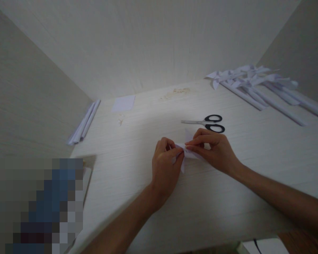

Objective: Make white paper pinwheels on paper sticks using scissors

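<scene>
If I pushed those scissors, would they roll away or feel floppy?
The scissors probably won't roll, because they lie flat on the table. They'd likely feel stiff, since the thin blades look like metal. They might turn a bit when pushed, as the black handles spread much wider than the blades.

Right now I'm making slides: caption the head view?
Left hand and right hand pinch white paper near black-handled scissors; paper pinwheels beyond.
</scene>
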Motion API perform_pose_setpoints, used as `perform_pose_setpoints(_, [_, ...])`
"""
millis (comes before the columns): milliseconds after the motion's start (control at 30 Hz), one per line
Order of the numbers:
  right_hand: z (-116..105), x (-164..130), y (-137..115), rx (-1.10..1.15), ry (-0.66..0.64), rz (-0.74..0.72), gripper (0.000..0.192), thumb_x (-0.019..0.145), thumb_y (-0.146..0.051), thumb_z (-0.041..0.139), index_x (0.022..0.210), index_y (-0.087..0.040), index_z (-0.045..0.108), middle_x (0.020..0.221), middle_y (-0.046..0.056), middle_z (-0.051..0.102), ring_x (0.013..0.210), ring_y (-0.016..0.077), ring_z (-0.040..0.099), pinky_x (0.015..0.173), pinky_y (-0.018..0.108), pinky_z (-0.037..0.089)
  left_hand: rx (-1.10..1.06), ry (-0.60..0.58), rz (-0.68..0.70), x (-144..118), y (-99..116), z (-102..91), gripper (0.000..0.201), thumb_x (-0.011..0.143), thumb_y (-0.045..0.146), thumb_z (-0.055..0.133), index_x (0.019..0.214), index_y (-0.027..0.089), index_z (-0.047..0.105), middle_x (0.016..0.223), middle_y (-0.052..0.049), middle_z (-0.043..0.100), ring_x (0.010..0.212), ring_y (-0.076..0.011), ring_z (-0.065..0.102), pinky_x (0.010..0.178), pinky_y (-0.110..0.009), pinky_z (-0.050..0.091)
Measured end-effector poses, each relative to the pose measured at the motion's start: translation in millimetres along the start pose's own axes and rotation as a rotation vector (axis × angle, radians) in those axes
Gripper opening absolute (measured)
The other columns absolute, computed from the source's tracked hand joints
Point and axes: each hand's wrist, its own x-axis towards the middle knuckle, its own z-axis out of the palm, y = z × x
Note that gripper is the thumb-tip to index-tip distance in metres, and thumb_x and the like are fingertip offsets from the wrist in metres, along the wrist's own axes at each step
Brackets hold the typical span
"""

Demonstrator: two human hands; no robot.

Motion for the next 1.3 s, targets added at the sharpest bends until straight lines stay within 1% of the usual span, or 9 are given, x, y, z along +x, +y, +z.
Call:
perform_pose_setpoints(233, [1, 0, 2, 0.011, -0.039, -0.009, 0.004, 0.069, -0.017, 0.065, 0.068, -0.019, 0.068, 0.063, -0.001, 0.052, 0.054, 0.0093, 0.045, 0.048, 0.022, 0.037, -0.002, 0.044, -0.006, 2, 0, 0.4, 0.012, 0.064, 0.003, 0.062, 0.065, 0.015, 0.065, 0.068, 0.0, 0.047, 0.064, -0.0107, 0.046, 0.056, -0.024, 0.042])
perform_pose_setpoints(433, [1, 0, 7, -0.069, -0.025, -0.048, 0.005, 0.071, -0.017, 0.063, 0.072, -0.02, 0.068, 0.069, 0.001, 0.053, 0.06, 0.0107, 0.048, 0.051, 0.023, 0.039, 0.017, -0.005, 0.006, 1, -2, 1.0, 0.012, 0.072, 0.008, 0.056, 0.071, 0.014, 0.065, 0.072, -0.003, 0.049, 0.07, -0.0131, 0.047, 0.061, -0.027, 0.043])
perform_pose_setpoints(600, [2, 2, 13, -0.045, 0.03, -0.047, 0.006, 0.07, -0.017, 0.064, 0.07, -0.02, 0.068, 0.074, 0.001, 0.054, 0.07, 0.0135, 0.052, 0.062, 0.027, 0.042, -0.03, -0.044, 0.022, 0, -4, 0.5, 0.012, 0.074, 0.011, 0.054, 0.078, 0.015, 0.065, 0.075, -0.003, 0.049, 0.071, -0.0128, 0.048, 0.063, -0.027, 0.045])
perform_pose_setpoints(800, [1, 5, 17, 0.098, 0.034, 0.077, 0.004, 0.068, -0.021, 0.064, 0.067, -0.02, 0.068, 0.075, 0.002, 0.054, 0.068, 0.0142, 0.052, 0.055, 0.026, 0.041, -0.159, 0.056, 0.037, -2, -4, -6.6, 0.014, 0.077, 0.013, 0.051, 0.082, 0.015, 0.064, 0.079, -0.004, 0.052, 0.073, -0.0112, 0.051, 0.062, -0.024, 0.045])
perform_pose_setpoints(933, [0, 5, 18, 0.222, 0.035, 0.203, 0.006, 0.067, -0.024, 0.064, 0.067, -0.019, 0.068, 0.077, 0.002, 0.054, 0.056, 0.01, 0.049, 0.044, 0.023, 0.035, -0.236, 0.189, -0.029, -1, -13, -11.4, 0.028, 0.072, 0.001, 0.046, 0.091, 0.016, 0.059, 0.086, -0.004, 0.053, 0.077, -0.0115, 0.053, 0.061, -0.023, 0.045])
perform_pose_setpoints(1000, [0, 6, 17, 0.276, 0.057, 0.248, 0.007, 0.067, -0.025, 0.064, 0.067, -0.019, 0.067, 0.076, 0.002, 0.055, 0.054, 0.0089, 0.048, 0.042, 0.022, 0.033, -0.244, 0.162, -0.049, 1, -20, -12.1, 0.044, 0.064, -0.004, 0.045, 0.101, 0.017, 0.054, 0.094, -0.005, 0.053, 0.084, -0.0137, 0.053, 0.066, -0.025, 0.046])
perform_pose_setpoints(1100, [-1, 6, 17, 0.39, 0.09, 0.303, 0.006, 0.065, -0.025, 0.066, 0.064, -0.019, 0.066, 0.073, 0.001, 0.057, 0.057, 0.0091, 0.049, 0.046, 0.022, 0.034, -0.23, 0.023, -0.021, 4, -29, -11.9, 0.061, 0.059, -0.002, 0.052, 0.115, 0.021, 0.044, 0.11, -0.008, 0.051, 0.099, -0.0189, 0.05, 0.075, -0.032, 0.046])
perform_pose_setpoints(1200, [-2, 6, 17, 0.544, 0.081, 0.375, 0.008, 0.063, -0.026, 0.069, 0.064, -0.019, 0.066, 0.069, 0.0, 0.059, 0.059, 0.0096, 0.05, 0.052, 0.023, 0.036, -0.227, -0.084, 0.064, 8, -33, -12.2, 0.072, 0.058, 0.015, 0.069, 0.122, 0.022, 0.037, 0.117, -0.011, 0.05, 0.105, -0.022, 0.049, 0.083, -0.038, 0.043])
perform_pose_setpoints(1300, [-1, 5, 14, 0.697, 0.043, 0.501, 0.011, 0.059, -0.027, 0.072, 0.063, -0.019, 0.066, 0.063, -0.001, 0.06, 0.058, 0.01, 0.051, 0.054, 0.025, 0.036, -0.259, -0.1, 0.117, 10, -33, -12.5, 0.077, 0.054, 0.03, 0.075, 0.121, 0.023, 0.038, 0.11, -0.009, 0.056, 0.099, -0.0204, 0.053, 0.085, -0.037, 0.043])
